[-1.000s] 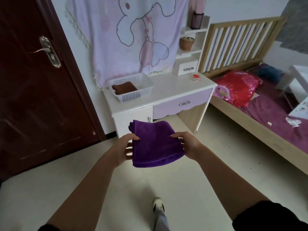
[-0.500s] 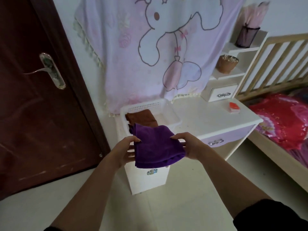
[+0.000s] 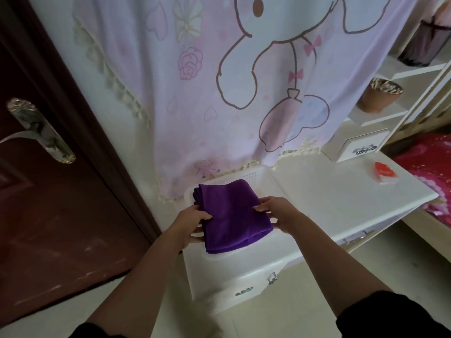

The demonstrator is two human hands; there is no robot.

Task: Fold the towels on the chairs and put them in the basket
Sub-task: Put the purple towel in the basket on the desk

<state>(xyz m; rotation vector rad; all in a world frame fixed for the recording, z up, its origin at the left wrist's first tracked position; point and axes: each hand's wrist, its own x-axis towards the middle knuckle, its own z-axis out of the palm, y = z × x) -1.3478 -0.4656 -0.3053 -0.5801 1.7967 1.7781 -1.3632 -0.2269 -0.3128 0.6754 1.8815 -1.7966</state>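
A folded purple towel is held flat between both hands, right over the white plastic basket on the white desk. My left hand grips its left edge and my right hand grips its right edge. The towel covers most of the basket's inside, so the brown towel seen there earlier is hidden. Only the basket's far rim and right wall show.
The white desk carries a small red and white object and a little drawer box. A pink cartoon cloth hangs behind. A dark brown door stands at the left, a bed with red bedding at the right.
I have stepped up to the desk and carried the purple towel forward, from above the floor to above the basket. Both hands keep the same grip on it.
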